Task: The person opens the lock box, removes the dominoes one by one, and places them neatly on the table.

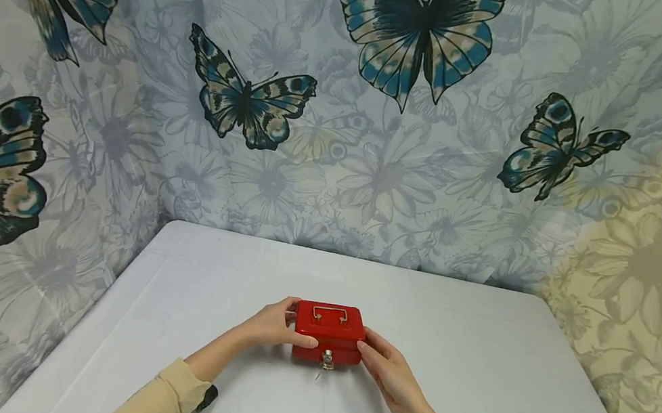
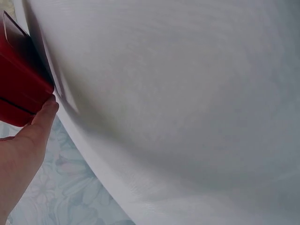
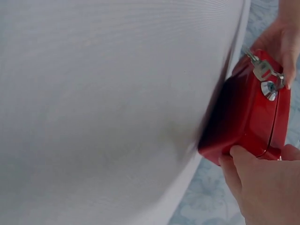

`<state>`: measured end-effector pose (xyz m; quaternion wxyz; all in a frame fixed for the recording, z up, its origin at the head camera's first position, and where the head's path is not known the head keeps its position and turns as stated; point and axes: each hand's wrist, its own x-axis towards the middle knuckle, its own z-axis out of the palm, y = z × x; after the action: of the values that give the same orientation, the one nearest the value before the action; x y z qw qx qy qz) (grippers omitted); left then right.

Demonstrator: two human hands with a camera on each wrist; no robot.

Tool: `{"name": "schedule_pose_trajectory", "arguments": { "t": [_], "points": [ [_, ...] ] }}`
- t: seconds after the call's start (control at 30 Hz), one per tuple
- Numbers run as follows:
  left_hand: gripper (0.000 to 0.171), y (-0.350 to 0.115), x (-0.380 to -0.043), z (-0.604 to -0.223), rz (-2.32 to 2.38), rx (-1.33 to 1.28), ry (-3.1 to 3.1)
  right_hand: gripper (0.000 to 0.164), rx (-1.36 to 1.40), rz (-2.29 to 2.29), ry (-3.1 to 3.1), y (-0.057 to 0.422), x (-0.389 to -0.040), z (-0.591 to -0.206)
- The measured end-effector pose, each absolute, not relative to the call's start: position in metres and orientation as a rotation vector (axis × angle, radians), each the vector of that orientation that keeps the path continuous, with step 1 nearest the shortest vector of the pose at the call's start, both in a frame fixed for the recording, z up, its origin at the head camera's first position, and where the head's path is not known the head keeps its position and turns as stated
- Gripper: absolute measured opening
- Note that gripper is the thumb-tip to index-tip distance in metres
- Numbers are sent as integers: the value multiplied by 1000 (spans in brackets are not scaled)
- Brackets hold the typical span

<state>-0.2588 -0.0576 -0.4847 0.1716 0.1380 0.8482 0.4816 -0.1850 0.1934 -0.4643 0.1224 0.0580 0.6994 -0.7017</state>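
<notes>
A red metal cash box (image 1: 329,329) stands on the white table, its lid down and a wire handle (image 1: 331,309) lying on top. Keys (image 3: 262,70) hang at the round silver lock (image 3: 268,90) on its front. My left hand (image 1: 273,326) grips the box's left end, thumb across the front and fingers round the back corner. At the right end, my right hand (image 1: 393,372) holds the box with the thumb near the front corner and the fingers along the side. The right wrist view shows both hands on it; the box's underside is hidden.
The white-covered table (image 1: 461,357) extends on all sides of the box. Cloth walls (image 1: 372,170) printed with butterflies and flowers rise behind the table and at its sides. A dark strap piece (image 1: 208,397) shows at the left wrist.
</notes>
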Motion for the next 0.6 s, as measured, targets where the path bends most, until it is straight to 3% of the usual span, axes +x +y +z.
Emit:
{"name": "schedule_pose_trajectory", "arguments": {
  "t": [0.6],
  "points": [
    [92, -59, -252, -489, 1299, 604, 2516, 66, 59, -1977, 2008, 201, -184, -468]
  ]
}}
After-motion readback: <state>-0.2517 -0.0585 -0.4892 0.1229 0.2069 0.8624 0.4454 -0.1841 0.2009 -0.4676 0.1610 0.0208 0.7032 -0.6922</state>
